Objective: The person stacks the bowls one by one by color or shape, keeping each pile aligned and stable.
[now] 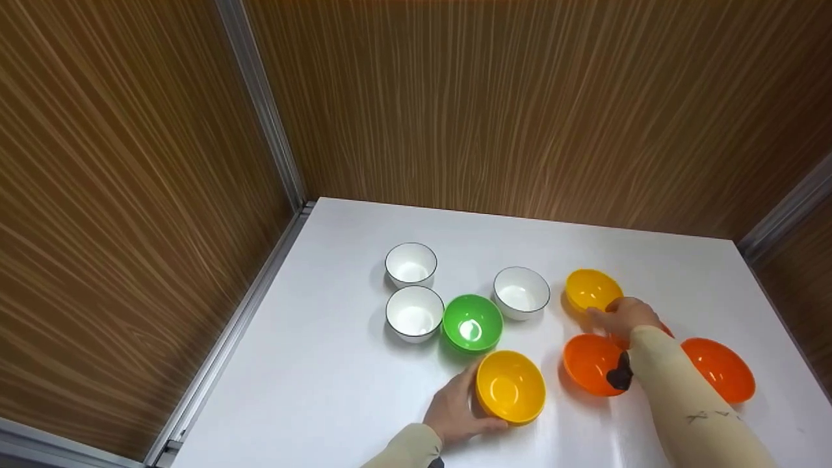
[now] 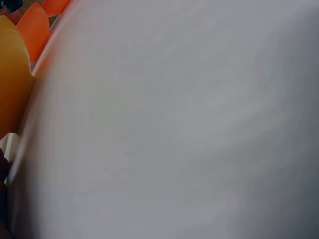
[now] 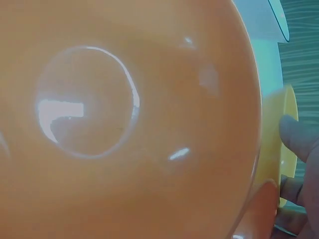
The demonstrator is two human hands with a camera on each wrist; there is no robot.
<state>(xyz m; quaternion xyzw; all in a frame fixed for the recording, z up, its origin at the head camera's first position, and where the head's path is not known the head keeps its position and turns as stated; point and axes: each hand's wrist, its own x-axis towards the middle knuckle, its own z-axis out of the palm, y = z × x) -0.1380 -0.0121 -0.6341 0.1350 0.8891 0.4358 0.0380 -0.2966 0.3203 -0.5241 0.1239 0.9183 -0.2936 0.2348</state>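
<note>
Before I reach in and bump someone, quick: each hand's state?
Left hand: holding the near yellow bowl.
Right hand: at the far yellow bowl; whether gripping it cannot be told.

Your left hand (image 1: 455, 409) is wrapped round the near yellow bowl (image 1: 511, 388), and your right hand (image 1: 627, 316) is at the edge of the far yellow bowl (image 1: 590, 289), can't really tell if it's gripping. You've got a green bowl (image 1: 473, 323) just past your left hand, three white bowls (image 1: 414, 312) around it, and three orange bowls (image 1: 718, 369) by your right sleeve (image 1: 682, 396), one mostly hidden. All on a white table (image 1: 292, 364).
</note>
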